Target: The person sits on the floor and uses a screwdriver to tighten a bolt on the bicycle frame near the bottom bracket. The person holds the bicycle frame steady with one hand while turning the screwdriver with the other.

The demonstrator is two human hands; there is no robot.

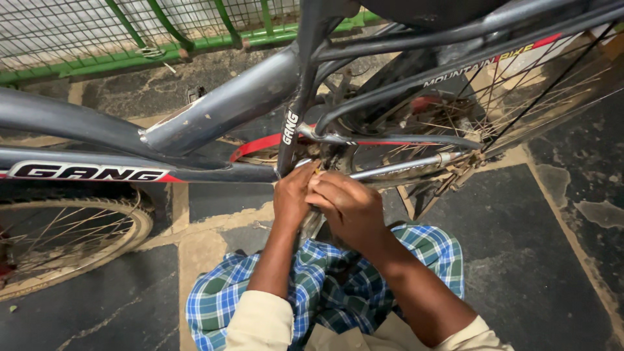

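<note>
Both hands (pixel 328 198) (close together) at bicycle frame (pixel 221 107).

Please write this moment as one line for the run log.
left hand: at bottom bracket, grip hidden | right hand: beside it, fingers curled, contents hidden | bike frame: grey, upright | rear wheel: behind hands

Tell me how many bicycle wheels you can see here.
2. The front wheel is at lower left, cut off by the frame edge. The rear wheel is at upper right, behind the grey frame, partly hidden.
</note>
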